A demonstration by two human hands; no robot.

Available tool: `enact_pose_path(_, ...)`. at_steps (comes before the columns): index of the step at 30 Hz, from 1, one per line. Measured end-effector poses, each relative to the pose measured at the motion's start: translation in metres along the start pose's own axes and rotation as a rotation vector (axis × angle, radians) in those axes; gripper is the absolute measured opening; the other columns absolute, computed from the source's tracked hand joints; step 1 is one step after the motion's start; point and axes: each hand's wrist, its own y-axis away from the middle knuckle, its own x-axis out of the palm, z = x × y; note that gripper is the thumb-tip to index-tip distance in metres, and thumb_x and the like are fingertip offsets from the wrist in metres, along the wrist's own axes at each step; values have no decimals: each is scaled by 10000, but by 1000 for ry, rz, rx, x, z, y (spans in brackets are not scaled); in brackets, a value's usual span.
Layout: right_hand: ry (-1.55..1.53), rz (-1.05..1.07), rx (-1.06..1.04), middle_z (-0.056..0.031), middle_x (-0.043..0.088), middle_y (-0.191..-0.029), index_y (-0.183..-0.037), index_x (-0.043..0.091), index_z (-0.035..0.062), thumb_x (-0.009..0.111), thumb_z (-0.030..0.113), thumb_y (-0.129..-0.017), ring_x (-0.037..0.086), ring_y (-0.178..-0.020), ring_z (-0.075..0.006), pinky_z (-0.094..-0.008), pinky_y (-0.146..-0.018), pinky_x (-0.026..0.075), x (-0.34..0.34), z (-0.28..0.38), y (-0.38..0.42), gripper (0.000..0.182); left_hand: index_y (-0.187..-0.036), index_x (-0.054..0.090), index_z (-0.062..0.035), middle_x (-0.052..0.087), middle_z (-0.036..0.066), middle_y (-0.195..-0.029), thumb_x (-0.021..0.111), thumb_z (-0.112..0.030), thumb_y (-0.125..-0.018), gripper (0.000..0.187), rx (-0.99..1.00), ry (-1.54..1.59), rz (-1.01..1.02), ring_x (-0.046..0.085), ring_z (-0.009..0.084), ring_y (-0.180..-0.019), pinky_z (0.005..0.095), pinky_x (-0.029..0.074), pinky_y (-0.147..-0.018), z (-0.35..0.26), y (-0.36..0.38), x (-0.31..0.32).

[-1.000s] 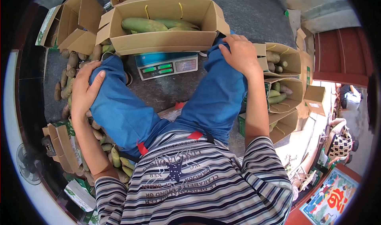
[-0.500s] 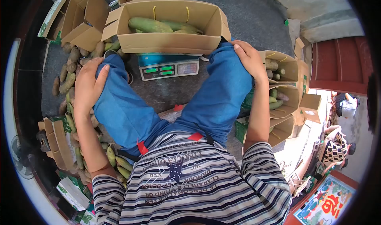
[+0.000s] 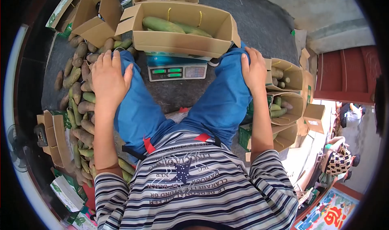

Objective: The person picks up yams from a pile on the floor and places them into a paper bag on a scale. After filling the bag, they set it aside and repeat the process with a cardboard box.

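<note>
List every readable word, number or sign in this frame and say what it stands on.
Striped shirt: several lines of print, seen upside down; they cannot be read with certainty.
Scale: green and reddish displays, digits too small to read.
Green-printed cartons at left: print too blurred.
Colourful board at lower right: a red sign, unreadable.

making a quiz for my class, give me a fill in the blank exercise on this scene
1. Each hand, left hand and right hand, rests on a ____.
2. The cardboard box stands on a ____ with green digits.
3. The trousers are ____ in colour.
4. The loose fruit pile lies on the person's ____ side.

Missing words: knee; scale; blue; left
</note>
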Motion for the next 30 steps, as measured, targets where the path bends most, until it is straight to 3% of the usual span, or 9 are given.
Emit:
enact_pose_path(8, 68, -116, -34, -217, 487, -1229, -1186, 549, 45, 484, 256, -900, 480, -1121, -367, -430, -956, 380, 2, 0, 16, 361, -1098, 572, 0, 562, 178, -1125, 558, -313, -844, 403, -3, 8, -8, 511, 335, -1062, 429, 394, -894, 7, 2, 2)
enact_pose_path(15, -35, -125, -31, -195, 528, -1207, -1167, 564, 62, 482, 290, -909, 501, -1114, -350, -403, -949, 394, -18, -9, 20, 354, -1024, 595, -19, 589, 170, -1036, 557, -349, -841, 379, 6, 52, -56, 543, 326, -998, 429, 420, -830, 19, 2, 9)
enact_pose_path(22, -382, 208, 77, -152, 572, -1161, -1145, 579, 36, 456, 338, -924, 525, -1110, -296, -348, -947, 392, -49, -7, 1, 393, -975, 611, -23, 595, 134, -932, 565, -342, -834, 352, -44, 107, -39, 557, 296, -927, 404, 429, -778, 22, 2, 0)
enact_pose_path(25, -387, 330, 105, -161, 569, -1163, -1147, 580, 34, 433, 365, -929, 529, -1102, -290, -334, -939, 393, -48, -11, -10, 422, -960, 612, -21, 600, 137, -927, 566, -339, -834, 345, -54, 129, -17, 564, 302, -911, 404, 436, -766, 24, -1, 0)
enact_pose_path(30, -361, 412, 115, -161, 614, -1066, -1108, 605, 33, 439, 364, -926, 561, -1026, -270, -331, -910, 402, -39, -27, -23, 413, -1007, 589, -7, 593, 179, -963, 559, -309, -858, 338, 16, 262, 269, 561, 354, -920, 421, 444, -785, 35, -25, -9)
